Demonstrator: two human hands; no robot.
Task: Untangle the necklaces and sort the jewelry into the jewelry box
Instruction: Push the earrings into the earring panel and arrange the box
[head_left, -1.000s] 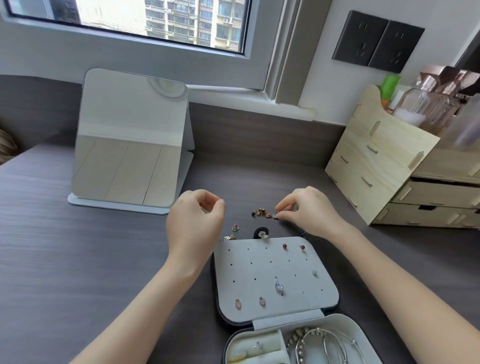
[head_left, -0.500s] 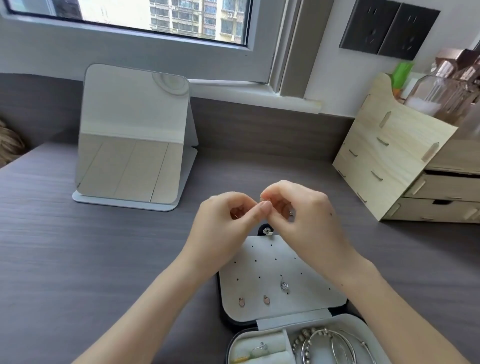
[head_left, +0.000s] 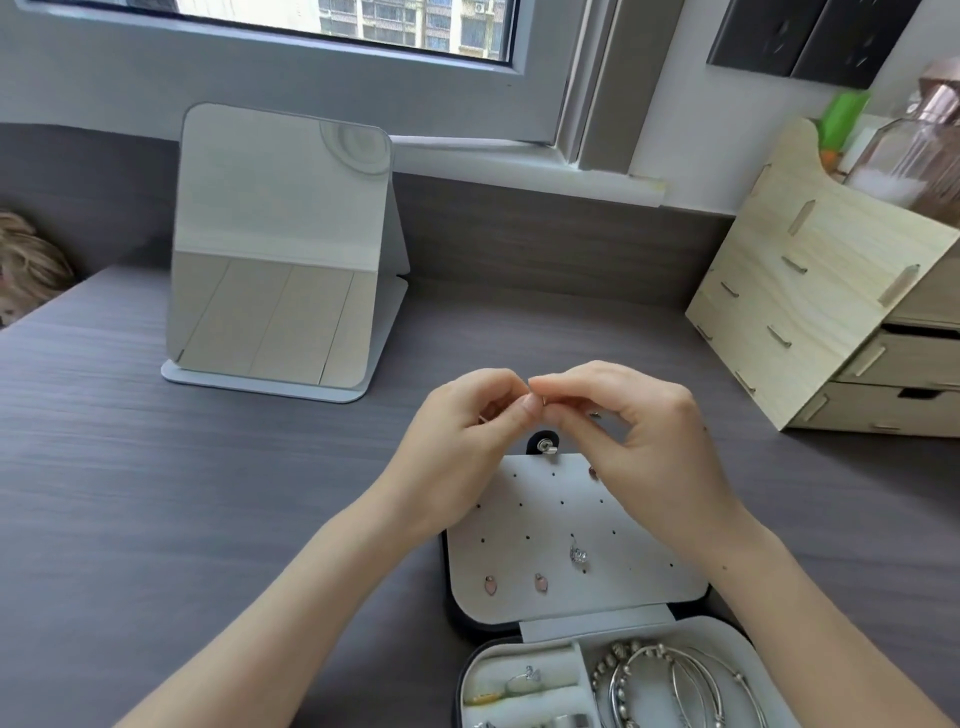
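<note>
One tiny earring (head_left: 542, 400) — between left hand (head_left: 462, 434) and right hand (head_left: 641, 431)

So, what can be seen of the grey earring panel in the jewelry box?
The earring panel is light grey, with rounded corners and rows of small holes. It lies open over the dark lid, joined by a strip to the tray. It bears two pink earrings at lower left, a silver earring near the middle, a dark stud at upper right. A snap tab sits at its far edge. The right hand, pinching a small piece, hides its right corner.
</note>
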